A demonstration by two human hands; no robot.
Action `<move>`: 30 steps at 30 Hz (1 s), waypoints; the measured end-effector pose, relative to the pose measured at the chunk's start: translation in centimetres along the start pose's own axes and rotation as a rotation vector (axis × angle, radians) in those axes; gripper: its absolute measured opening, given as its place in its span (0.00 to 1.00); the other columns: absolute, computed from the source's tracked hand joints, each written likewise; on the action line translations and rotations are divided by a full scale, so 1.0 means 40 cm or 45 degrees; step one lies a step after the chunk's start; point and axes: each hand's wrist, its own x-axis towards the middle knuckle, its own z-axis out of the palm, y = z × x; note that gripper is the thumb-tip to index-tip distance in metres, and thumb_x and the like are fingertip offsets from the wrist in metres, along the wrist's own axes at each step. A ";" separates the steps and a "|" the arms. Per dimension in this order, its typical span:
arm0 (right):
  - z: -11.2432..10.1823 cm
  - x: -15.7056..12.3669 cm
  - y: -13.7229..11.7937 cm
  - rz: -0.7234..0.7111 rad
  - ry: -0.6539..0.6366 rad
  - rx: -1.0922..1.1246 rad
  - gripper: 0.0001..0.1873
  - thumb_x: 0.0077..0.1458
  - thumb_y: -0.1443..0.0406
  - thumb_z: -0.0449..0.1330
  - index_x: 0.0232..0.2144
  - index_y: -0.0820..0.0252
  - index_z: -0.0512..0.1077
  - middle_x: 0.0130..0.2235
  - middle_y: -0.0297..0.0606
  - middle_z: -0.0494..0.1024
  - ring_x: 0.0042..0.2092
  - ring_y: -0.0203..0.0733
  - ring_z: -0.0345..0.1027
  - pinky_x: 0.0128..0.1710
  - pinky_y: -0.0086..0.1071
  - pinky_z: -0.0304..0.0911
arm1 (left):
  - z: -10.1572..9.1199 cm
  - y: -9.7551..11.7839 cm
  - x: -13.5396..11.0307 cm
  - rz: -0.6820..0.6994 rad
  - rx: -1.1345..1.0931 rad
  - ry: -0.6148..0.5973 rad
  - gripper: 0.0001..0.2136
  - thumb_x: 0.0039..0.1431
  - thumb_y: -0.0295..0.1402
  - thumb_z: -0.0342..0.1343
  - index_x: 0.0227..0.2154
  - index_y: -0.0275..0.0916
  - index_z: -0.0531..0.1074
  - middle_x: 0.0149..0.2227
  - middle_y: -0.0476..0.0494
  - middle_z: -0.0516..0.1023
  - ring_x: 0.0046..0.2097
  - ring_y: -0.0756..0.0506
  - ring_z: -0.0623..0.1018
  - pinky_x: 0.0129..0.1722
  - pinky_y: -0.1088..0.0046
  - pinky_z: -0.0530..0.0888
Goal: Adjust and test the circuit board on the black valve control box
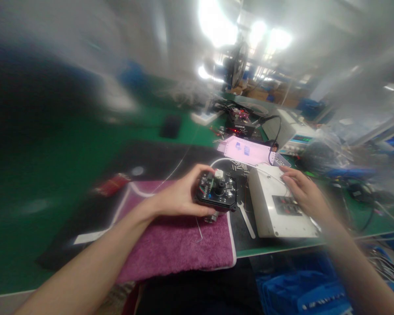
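Stretch out a bare left forearm (95, 258) and right forearm (354, 258), nearest the camera. With the left hand (180, 192), clasp a black-cased circuit board (218, 191) by its left side, thumb along the near edge and fingers at the far corner, above a purple plush towel (170, 253). See on its upper face a black cylinder in the middle and a white connector (219, 174) beyond, and under the case a metal fitting (211, 217). Reach the right hand (302, 188) over a white box (265, 205) with a dark switch panel, fingers loosely bent by its far edge, near a white cable (230, 159); cannot tell whether pinching the cable or touching the box. Find on the towel a thin bent metal rod (200, 232); between towel and box, an open-ended spanner (247, 221) on a black mat (164, 153), with small metal screws (239, 166) behind. Notice farther back a pink sheet (252, 149) with blue marks, black electronic units (238, 129) with red lights, and, to their right, a beige bench instrument (297, 131) with a lit display. Make out at left a blurred red object (112, 184)
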 end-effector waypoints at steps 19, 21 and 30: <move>-0.004 0.009 -0.002 0.003 -0.026 0.076 0.18 0.67 0.46 0.59 0.44 0.52 0.75 0.63 0.36 0.72 0.60 0.51 0.71 0.60 0.47 0.67 | 0.000 -0.004 -0.001 0.020 0.022 0.017 0.43 0.49 0.41 0.76 0.63 0.49 0.56 0.58 0.42 0.72 0.56 0.38 0.77 0.58 0.56 0.74; -0.005 0.009 -0.006 0.002 -0.018 0.066 0.18 0.67 0.46 0.60 0.44 0.53 0.75 0.62 0.37 0.72 0.61 0.51 0.70 0.60 0.46 0.67 | -0.001 -0.002 -0.002 0.022 0.014 0.016 0.43 0.49 0.42 0.76 0.63 0.48 0.56 0.57 0.41 0.73 0.56 0.38 0.77 0.58 0.56 0.74; -0.009 0.015 -0.015 0.006 0.012 0.009 0.18 0.66 0.46 0.61 0.44 0.52 0.77 0.61 0.34 0.74 0.60 0.53 0.70 0.55 0.42 0.70 | 0.004 0.004 -0.003 0.040 -0.131 -0.027 0.41 0.50 0.40 0.74 0.62 0.46 0.55 0.56 0.38 0.74 0.53 0.36 0.80 0.53 0.55 0.78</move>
